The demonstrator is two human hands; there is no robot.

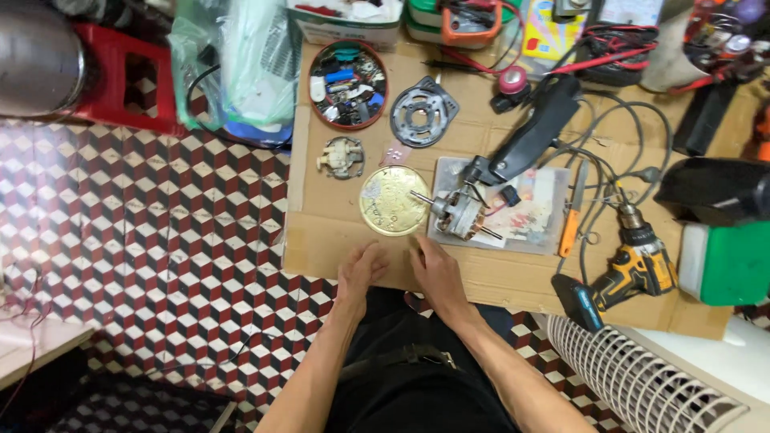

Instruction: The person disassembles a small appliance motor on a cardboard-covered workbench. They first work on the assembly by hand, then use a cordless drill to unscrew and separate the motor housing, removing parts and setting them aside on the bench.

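At six o'clock on the cardboard sheet [321, 216], left hand [360, 273] and right hand [434, 269] rest open, holding nothing, below the brass disc [391, 200]; patterned floor tiles [160, 224] spread at nine o'clock.

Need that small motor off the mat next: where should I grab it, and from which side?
Grip the motor around its round body, coming from above with the right hand. Shafts stick out both ends, and wires trail toward the black handle, so the sides are freest.

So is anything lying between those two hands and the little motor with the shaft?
Nothing visible blocks the way. The left hand and right hand rest on bare cardboard. The motor lies just beyond the right hand, on a clear tray. The gold disc sits beside it, beyond the left hand.
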